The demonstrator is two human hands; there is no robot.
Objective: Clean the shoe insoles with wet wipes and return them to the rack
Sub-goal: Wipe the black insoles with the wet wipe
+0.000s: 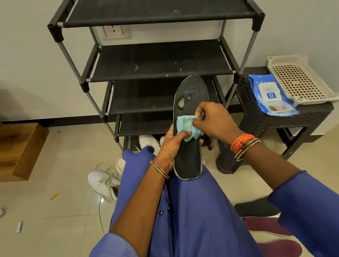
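L hand (172,149) gripped the long black foam insole (189,126), thumb over a crumpled pale-blue wet wipe (186,127). R hand (212,121) pinched that wipe, fingers curled. Black four-shelf fabric rack (156,62) stood behind.

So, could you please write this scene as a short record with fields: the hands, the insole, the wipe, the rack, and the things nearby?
left hand: grips the insole at its middle, thumb on the wipe
right hand: pinches the wipe
insole: black insole, toe pointing up, with pale worn spots near the toe
wipe: light blue wipe, crumpled, lying on the insole
rack: black shoe rack, nothing seen on its shelves
stool: dark stool carrying the wipes pack and a white basket
floor: white sneakers, maroon insoles
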